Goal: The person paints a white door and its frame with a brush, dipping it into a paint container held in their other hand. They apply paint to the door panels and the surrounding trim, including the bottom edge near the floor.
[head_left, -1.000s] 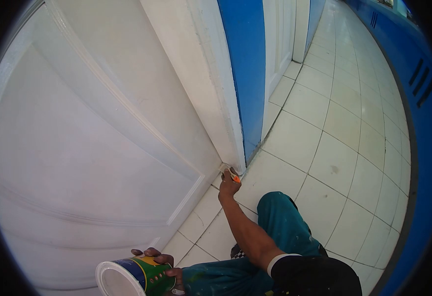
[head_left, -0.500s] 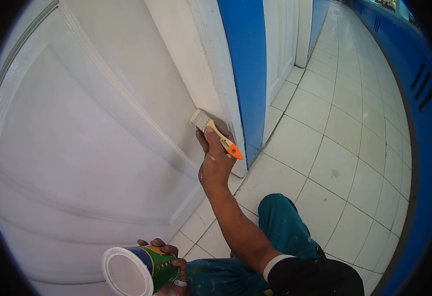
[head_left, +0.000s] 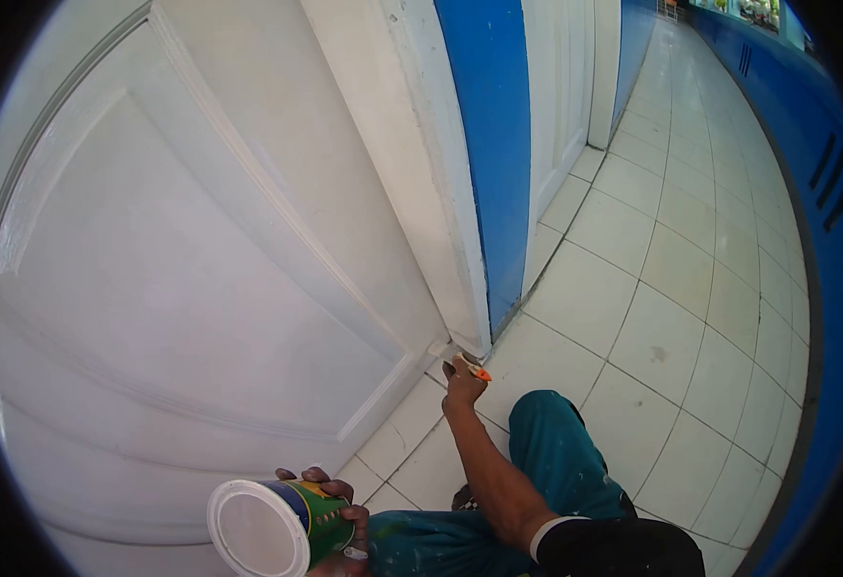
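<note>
The right hand (head_left: 463,383) pinches the brush (head_left: 485,375) between bent fingers near the base of its handle, the orange end pointing out over the floor (head_left: 575,288) and the pale bristles turned in to the low corner where the white door (head_left: 200,240) meets its frame (head_left: 392,144). Whether the bristle tips press on the door, the frame or both is too small to tell. In so tight a spot, a light grip close to the bristles should steer best, with the tips laid along the joint and drawn in short, even strokes rather than jabbed. The tiles lie just below and the blue wall strip (head_left: 498,144) stands just beside the frame, so a heavily loaded brush could smear either; a thin load seems wiser. The left hand (head_left: 352,521) is curled around the side of the can (head_left: 323,519), well apart from the brush and beside the teal trousers (head_left: 556,442). The can leans with its round white top toward the camera; whether that face is paint or a lid, I cannot tell. If it is open, a more upright hold would be safer.
</note>
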`<state>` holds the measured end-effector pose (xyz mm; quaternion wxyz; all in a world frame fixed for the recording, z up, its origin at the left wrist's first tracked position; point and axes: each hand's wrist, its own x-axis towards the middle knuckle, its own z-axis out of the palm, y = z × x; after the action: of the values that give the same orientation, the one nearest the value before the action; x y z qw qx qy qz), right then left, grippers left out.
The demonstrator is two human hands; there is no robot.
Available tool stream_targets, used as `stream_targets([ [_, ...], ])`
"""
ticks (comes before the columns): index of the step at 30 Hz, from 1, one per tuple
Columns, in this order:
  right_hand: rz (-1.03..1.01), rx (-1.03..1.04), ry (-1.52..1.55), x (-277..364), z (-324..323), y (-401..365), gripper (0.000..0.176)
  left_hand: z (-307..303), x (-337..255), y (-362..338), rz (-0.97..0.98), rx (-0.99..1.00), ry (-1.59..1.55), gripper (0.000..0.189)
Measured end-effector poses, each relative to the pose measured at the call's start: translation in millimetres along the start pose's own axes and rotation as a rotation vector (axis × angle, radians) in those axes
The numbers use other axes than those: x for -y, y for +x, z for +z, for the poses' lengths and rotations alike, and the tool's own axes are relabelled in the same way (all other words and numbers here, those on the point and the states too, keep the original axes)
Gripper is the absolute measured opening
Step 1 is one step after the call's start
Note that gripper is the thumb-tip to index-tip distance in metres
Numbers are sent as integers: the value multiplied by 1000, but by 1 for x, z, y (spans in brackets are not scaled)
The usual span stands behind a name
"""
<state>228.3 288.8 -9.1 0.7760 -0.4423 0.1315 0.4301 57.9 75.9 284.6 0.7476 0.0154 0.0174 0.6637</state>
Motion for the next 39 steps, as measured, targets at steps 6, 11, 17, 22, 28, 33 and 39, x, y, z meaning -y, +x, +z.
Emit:
stream_targets([
  [6,-301,383,29,122,126,-102,27,-3,-2,2,-16,42,30,56],
  [11,-417,659,198,206,205,-185,31,-7,-3,4,-26,-19,49,57],
  [17,-220,674,332,159,178,-138,33,-11,10,2,131,-94,104,62],
  [22,-42,326,155,43,58,-39,26,-7,11,1,125,-89,105,63],
  [28,-178,167,-89,3,13,-11,30,-7,10,-2,136,-85,130,64],
  [33,-738,404,-320,93,137,-99,21,-9,9,-2,130,-88,110,65],
  [39,-441,775,152,218,212,-206,24,-10,11,0,139,-109,124,68],
])
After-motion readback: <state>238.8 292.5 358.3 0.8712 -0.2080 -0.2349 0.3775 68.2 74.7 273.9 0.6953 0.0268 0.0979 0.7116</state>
